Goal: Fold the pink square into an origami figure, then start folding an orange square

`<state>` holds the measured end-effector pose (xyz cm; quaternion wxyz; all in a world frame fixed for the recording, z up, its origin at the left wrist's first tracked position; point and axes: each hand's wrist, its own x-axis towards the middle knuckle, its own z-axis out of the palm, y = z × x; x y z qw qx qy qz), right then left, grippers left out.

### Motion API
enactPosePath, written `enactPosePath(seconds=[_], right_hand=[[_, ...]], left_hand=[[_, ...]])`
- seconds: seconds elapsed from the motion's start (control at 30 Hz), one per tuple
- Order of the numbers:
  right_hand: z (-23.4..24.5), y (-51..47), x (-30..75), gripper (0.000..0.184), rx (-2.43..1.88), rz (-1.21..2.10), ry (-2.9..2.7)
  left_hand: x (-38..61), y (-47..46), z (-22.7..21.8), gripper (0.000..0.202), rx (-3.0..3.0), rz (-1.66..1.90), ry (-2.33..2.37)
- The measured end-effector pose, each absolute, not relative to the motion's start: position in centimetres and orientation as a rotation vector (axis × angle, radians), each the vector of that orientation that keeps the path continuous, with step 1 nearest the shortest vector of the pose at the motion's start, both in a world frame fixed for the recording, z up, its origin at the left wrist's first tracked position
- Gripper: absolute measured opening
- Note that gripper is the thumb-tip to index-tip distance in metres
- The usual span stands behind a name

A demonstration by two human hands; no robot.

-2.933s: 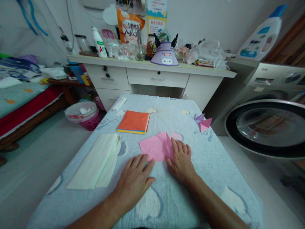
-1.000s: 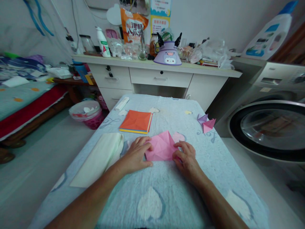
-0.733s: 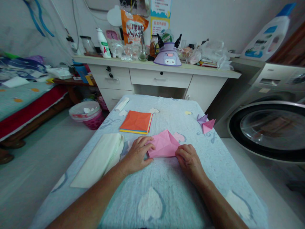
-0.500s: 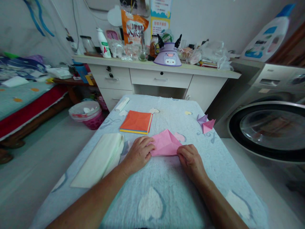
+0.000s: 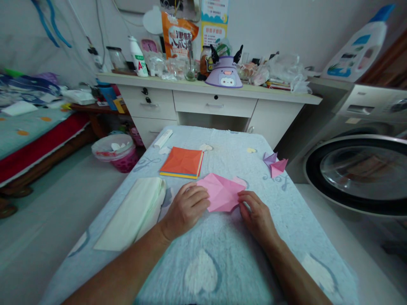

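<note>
A pink sheet of origami paper, creased and partly folded, is held between my hands over the middle of the cloth-covered table. My left hand grips its left side, fingers curled over the edge and the thumb out of sight. At the paper's right corner, my right hand pinches with thumb and fingertips. Just behind my left hand lies a stack of coloured paper with an orange sheet on top. Two small folded paper pieces, one purple and one pink, sit near the right edge.
A folded pale-green cloth or paper bundle lies left of my left forearm. Farther back is a small white bar-shaped object. Beyond the table stands a white desk crowded with items. A washing machine is at the right, a bin at the left.
The pink paper has turned and tilted between my hands, its peak flattening and its outline changing. My left hand has rolled slightly; my right fingers have shifted on the corner.
</note>
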<state>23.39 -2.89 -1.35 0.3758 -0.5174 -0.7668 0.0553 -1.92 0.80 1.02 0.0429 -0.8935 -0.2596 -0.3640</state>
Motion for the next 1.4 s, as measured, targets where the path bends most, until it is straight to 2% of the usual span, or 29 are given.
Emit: enactPosePath(seconds=[0.07,0.27,0.37,0.6,0.73,0.8,1.17,1.4], right_hand=[[-1.3,-3.0,23.4,0.024,-1.301,0.201,-1.983],[-1.5,-3.5,23.4,0.057,-1.223,0.316,-2.121],[-1.8,-3.6,23.5,0.061,-1.229,0.279,-2.191],[-0.8,-3.9,23.1,0.053,-1.311,0.195,-2.265],[-0.1,-4.0,22.6,0.025,-1.278,0.188,-2.236],[0.0,-3.9,22.4,0.016,-1.270,0.151,-2.219],[0.5,-3.7,22.7,0.018,-1.317,0.001,-2.206],[1.3,-4.0,22.7,0.020,-1.325,-0.035,-2.175]], left_hand=[[-1.6,0.2,1.5,0.014,-2.774,-0.980,-0.714],[0.0,-1.4,1.6,0.016,-2.835,-0.684,-0.591],[0.5,-1.7,0.8,0.014,-2.849,-0.607,-0.625],[0.6,-1.5,-0.1,0.013,-2.861,-0.584,-0.715],[0.9,-1.5,-0.1,0.014,-2.823,-0.632,-0.768],[1.1,-1.5,-0.1,0.015,-2.812,-0.652,-0.776],[0.4,-0.7,-0.5,0.006,-2.859,-0.706,-0.993],[-0.4,-1.2,0.7,0.018,-2.763,-0.944,-0.764]])
